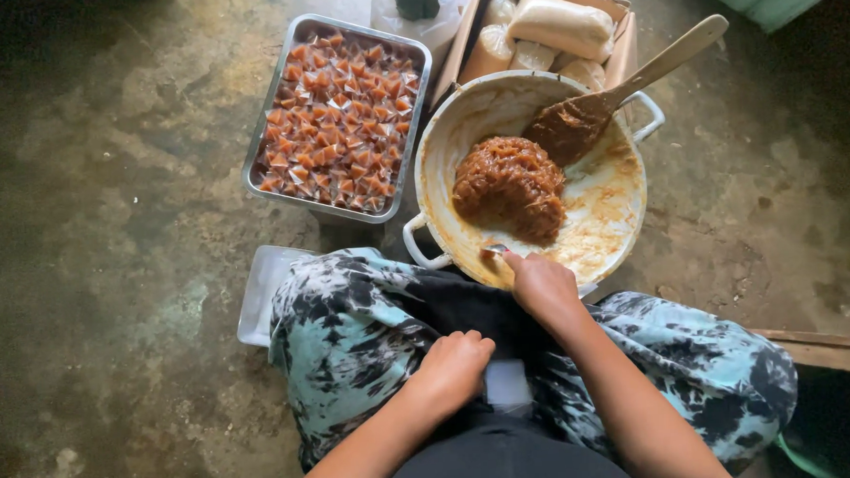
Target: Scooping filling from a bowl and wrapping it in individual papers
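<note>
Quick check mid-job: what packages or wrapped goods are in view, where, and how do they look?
Wrapped sweets: metal tray, upper left; small orange-red packets.
Plastic bags: cardboard box, top centre; pale, rounded, clear.
Bag of greens: top edge; clear, dark green inside.
No labels, signs or screens visible.

A metal tray holds many small orange-brown triangular plastic-wrapped packets, and beside it, behind the pan, an open cardboard box holds pale, clear-wrapped bundles.

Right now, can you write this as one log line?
right hand: spoon at pan rim | left hand: on lap | paste: in pan
</note>
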